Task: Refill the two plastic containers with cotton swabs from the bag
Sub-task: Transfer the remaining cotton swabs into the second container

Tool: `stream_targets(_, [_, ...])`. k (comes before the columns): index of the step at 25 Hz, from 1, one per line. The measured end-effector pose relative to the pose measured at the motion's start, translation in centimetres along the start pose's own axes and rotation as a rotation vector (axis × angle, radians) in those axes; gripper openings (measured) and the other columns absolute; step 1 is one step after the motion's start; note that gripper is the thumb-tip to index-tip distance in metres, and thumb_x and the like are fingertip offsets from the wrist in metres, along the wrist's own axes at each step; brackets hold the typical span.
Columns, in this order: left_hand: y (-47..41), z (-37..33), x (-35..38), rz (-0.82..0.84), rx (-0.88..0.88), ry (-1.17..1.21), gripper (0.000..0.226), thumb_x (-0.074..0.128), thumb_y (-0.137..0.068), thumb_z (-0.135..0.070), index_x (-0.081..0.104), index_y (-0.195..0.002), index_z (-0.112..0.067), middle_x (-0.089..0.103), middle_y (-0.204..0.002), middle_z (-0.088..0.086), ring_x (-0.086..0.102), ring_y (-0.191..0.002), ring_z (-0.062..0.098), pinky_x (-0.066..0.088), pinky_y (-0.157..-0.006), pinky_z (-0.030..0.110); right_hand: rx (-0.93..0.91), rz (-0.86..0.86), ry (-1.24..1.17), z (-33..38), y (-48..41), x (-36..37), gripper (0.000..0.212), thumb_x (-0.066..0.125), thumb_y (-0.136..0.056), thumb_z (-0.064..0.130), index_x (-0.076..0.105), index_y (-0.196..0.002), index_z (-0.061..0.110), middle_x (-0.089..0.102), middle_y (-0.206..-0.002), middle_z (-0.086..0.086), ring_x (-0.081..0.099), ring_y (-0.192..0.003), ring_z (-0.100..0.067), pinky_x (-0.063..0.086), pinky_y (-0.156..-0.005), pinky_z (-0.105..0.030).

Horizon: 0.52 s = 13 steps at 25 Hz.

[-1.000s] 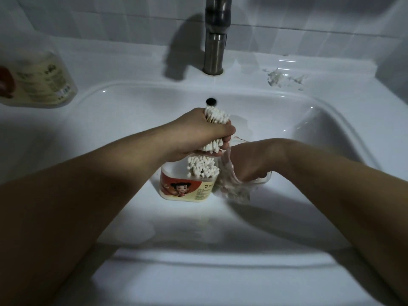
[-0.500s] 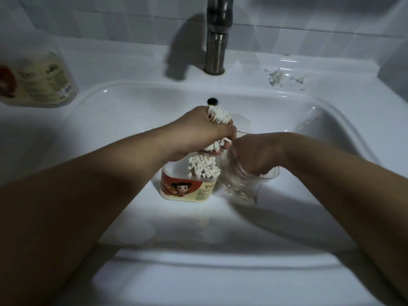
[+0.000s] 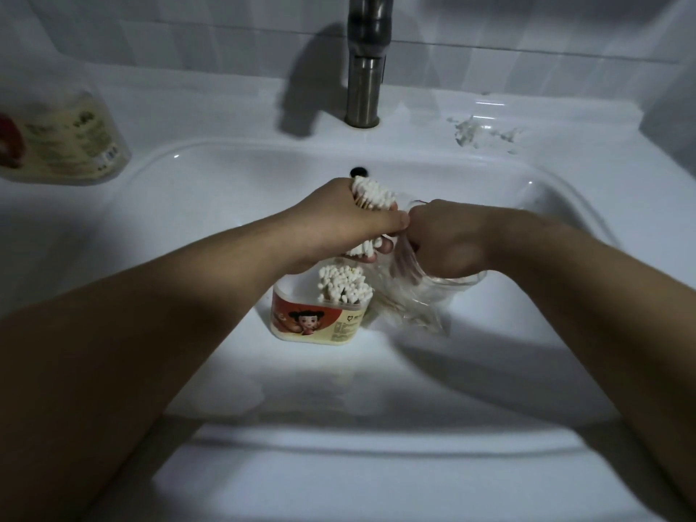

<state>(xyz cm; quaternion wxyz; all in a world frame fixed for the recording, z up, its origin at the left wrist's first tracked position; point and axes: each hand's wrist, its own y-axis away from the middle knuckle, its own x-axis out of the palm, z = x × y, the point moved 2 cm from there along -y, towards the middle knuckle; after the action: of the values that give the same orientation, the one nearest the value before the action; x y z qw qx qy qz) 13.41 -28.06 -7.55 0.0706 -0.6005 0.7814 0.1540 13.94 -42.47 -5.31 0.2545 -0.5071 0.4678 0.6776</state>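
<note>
From my end I see a white sink [image 3: 196,197] with a steel faucet [image 3: 364,81] on its back ledge. A dark overflow hole [image 3: 358,171] sits in the basin wall below it, and scraps of torn clear plastic [image 3: 480,131] lie on the ledge to the right. The two forearms [image 3: 188,295] cross most of the frame and cover much of the basin floor. At far left a second plastic container [image 3: 71,145] sits on the ledge, blurred and cut by the frame edge, so I cannot tell what it holds. The left hand [image 3: 350,227] is wrapped round a bundle of cotton swabs [image 3: 376,197], with tips poking out above and below the fist. The right hand [image 3: 448,239], just beside the left, clutches the mouth of the clear plastic bag [image 3: 418,299], which hangs crumpled; its contents are hard to make out. Directly under the left hand, the labelled plastic container [image 3: 316,322] stands upright in the basin, with swabs [image 3: 344,284] standing on end in its right part.
</note>
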Motion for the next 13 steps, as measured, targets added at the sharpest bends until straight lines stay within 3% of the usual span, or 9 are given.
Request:
stream_targets(2, [-0.1, 0.1, -0.1, -0.016, 0.003, -0.05, 0.008, 0.074, -0.086, -0.006, 0.074, -0.093, -0.002, 0.075, -0.078, 0.014, 0.073, -0.073, 0.02, 0.062, -0.074, 0.041, -0.003, -0.047, -0.015, -0.1, -0.1, -0.1, 0.031, 0.054, -0.092, 0.017, 0.059, -0.063, 0.025, 0.057, -0.069, 0.007, 0.052, -0.065, -0.008, 0.036, -0.057, -0.025])
stream_targets(4, [-0.1, 0.3, -0.1, -0.032, -0.01, -0.123, 0.004, 0.071, -0.083, -0.005, 0.073, -0.086, -0.005, 0.074, -0.071, 0.01, 0.071, -0.065, 0.02, 0.06, -0.07, 0.039, -0.004, -0.044, -0.059, -0.1, 0.1, -0.4, 0.033, 0.055, -0.093, 0.022, 0.065, -0.062, 0.028, 0.062, -0.064, 0.012, 0.055, -0.068, -0.003, 0.037, -0.059, -0.023])
stream_targets(9, [-0.3, 0.4, -0.4, -0.121, -0.01, -0.305, 0.006, 0.07, -0.082, -0.012, 0.071, -0.077, -0.01, 0.076, -0.077, 0.009, 0.075, -0.077, 0.025, 0.061, -0.07, 0.041, 0.004, -0.119, -0.251, -0.4, 1.2, -1.7, 0.027, 0.056, -0.089, 0.022, 0.071, -0.068, 0.025, 0.071, -0.067, 0.007, 0.066, -0.073, -0.01, 0.051, -0.067, -0.029])
stream_targets(13, [-0.4, 0.3, -0.5, -0.156, -0.015, -0.287, 0.007, 0.072, -0.084, -0.016, 0.072, -0.085, -0.009, 0.075, -0.081, 0.006, 0.074, -0.076, 0.02, 0.055, -0.062, 0.029, 0.008, -0.286, -0.316, -1.4, 1.6, -2.5, 0.036, 0.053, -0.088, 0.029, 0.062, -0.063, 0.005, 0.049, -0.046, 0.002, 0.043, -0.046, -0.013, 0.04, -0.056, -0.03])
